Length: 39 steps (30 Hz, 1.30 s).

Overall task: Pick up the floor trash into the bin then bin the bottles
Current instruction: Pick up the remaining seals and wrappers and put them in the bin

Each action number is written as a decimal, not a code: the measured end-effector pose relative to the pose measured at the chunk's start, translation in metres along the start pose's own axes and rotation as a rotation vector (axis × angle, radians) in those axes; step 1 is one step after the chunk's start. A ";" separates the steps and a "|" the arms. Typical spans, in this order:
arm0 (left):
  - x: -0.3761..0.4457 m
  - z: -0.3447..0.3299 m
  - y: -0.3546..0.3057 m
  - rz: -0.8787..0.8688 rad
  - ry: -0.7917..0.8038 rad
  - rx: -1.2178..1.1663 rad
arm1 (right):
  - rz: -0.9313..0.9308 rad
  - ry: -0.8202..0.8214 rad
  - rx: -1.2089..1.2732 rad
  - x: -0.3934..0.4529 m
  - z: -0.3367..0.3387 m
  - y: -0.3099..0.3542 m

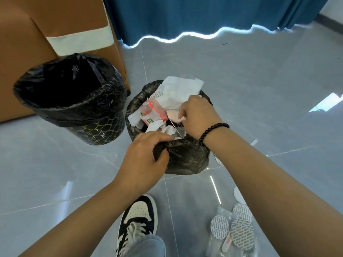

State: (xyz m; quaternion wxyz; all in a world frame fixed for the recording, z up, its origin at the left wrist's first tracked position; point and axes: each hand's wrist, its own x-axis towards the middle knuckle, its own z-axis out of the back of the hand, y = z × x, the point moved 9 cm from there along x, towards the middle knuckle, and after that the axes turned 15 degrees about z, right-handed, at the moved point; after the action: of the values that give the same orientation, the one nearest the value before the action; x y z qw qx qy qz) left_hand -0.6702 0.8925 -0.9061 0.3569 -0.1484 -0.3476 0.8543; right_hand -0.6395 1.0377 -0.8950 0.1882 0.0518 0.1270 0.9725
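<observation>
A shoe (138, 222) is standing nearest the camera on the tiled floor (259, 89), with a jeans cuff lying over its laces. Just right of it, round patterned discs (232, 227) in clear wrapping are lying on the floor; another disc is showing beside the bag's right edge.

The left hand (143, 161) is gripping the near rim of the black bag (187, 158), its fingers curled round a fold of plastic. The right hand (198, 115), wearing a bead bracelet (213, 131), is reaching into the bag's mouth and pinching a white scrap (181, 118). The bag is sitting on the floor in mid-frame, filled above its rim with paper (181, 89) and a red-and-white wrapper (154, 113).

The bin (74, 97), lined with a black liner, is standing just left of the bag, not touching it, its mouth open. A brown box (37, 28) is standing behind the bin. Open floor is extending right and beyond the bag to the blue curtain (204, 13).
</observation>
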 end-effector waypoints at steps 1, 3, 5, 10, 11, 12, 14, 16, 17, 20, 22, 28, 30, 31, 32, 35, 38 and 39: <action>0.000 -0.002 0.001 -0.005 0.006 0.011 | 0.006 0.042 -0.007 0.002 -0.005 0.002; 0.000 -0.005 0.003 -0.011 0.018 0.023 | 0.028 0.114 -0.032 0.006 -0.014 0.007; 0.001 -0.007 0.004 -0.004 0.031 0.029 | 0.083 0.223 -0.085 0.008 -0.026 0.014; 0.000 -0.011 0.006 -0.014 0.059 0.043 | 0.140 0.446 -0.154 -0.001 -0.044 0.016; 0.000 -0.011 0.006 -0.018 0.059 0.046 | 0.131 0.474 -0.152 -0.004 -0.046 0.013; 0.000 -0.011 0.007 -0.021 0.058 0.049 | 0.121 0.502 -0.141 -0.006 -0.049 0.010; 0.000 -0.012 0.008 -0.021 0.056 0.042 | 0.097 0.481 -0.054 -0.008 -0.047 0.006; 0.000 -0.011 0.008 -0.018 0.052 0.021 | 0.054 0.327 0.104 -0.007 -0.037 0.000; 0.000 -0.011 0.008 -0.015 0.050 0.010 | 0.023 0.225 0.192 -0.008 -0.030 -0.005; -0.001 -0.010 0.009 -0.010 0.045 -0.014 | -0.041 -0.066 0.378 -0.015 -0.014 -0.021; -0.001 -0.008 0.009 -0.012 0.038 -0.030 | -0.039 -0.213 0.459 -0.024 -0.006 -0.027; -0.011 -0.001 -0.001 -0.090 -0.034 -0.079 | -0.104 -0.617 0.675 -0.089 0.021 -0.057; -0.016 -0.003 -0.006 -0.118 -0.027 -0.087 | -0.255 -0.674 0.757 -0.116 0.004 -0.085; -0.017 -0.006 -0.008 -0.122 -0.013 -0.090 | -0.353 -0.675 0.788 -0.129 -0.011 -0.101; -0.019 -0.008 -0.010 -0.125 0.002 -0.091 | -0.453 -0.651 0.789 -0.140 -0.029 -0.117; -0.020 -0.020 -0.016 -0.144 0.042 -0.067 | -0.628 -0.392 0.635 -0.158 -0.091 -0.150; -0.017 -0.030 -0.021 -0.146 0.080 -0.058 | -0.596 -0.080 0.511 -0.157 -0.145 -0.161; -0.016 -0.033 -0.023 -0.149 0.097 -0.048 | -0.578 0.029 0.450 -0.158 -0.157 -0.163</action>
State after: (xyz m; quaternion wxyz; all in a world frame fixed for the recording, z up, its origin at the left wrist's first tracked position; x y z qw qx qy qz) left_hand -0.6305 0.9085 -0.9139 0.4320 -0.1719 -0.3605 0.8086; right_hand -0.4595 1.0879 -1.0979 0.4373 0.0401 0.3499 0.8275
